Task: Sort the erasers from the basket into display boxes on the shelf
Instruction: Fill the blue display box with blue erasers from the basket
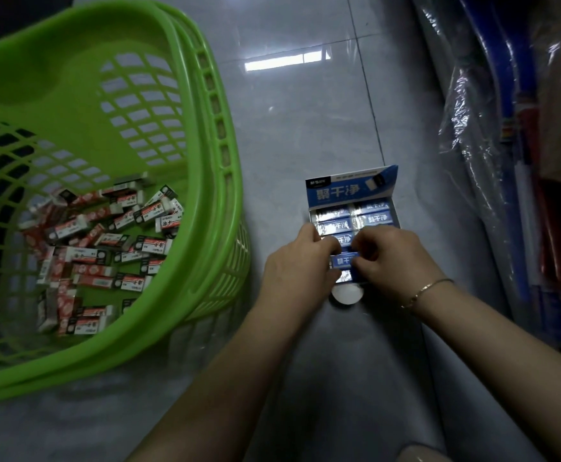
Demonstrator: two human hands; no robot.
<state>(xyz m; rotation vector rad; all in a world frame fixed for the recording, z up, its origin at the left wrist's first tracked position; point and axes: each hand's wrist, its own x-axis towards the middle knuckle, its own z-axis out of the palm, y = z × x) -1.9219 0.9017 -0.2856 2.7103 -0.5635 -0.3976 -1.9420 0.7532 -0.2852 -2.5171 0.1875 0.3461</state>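
Right of centre in the frame, a blue eraser [344, 261] is pinched by the left hand [300, 261] and right hand [394, 258] over the display box [352, 190], seemingly being seated; next, red erasers [99, 235] in the green basket [212, 135] at left must be fetched.

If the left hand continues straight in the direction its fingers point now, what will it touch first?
The left hand points right, across the blue display box. It would probably first meet the right hand, whose fingers nearly touch it over the blue erasers; the depth between them is unclear.
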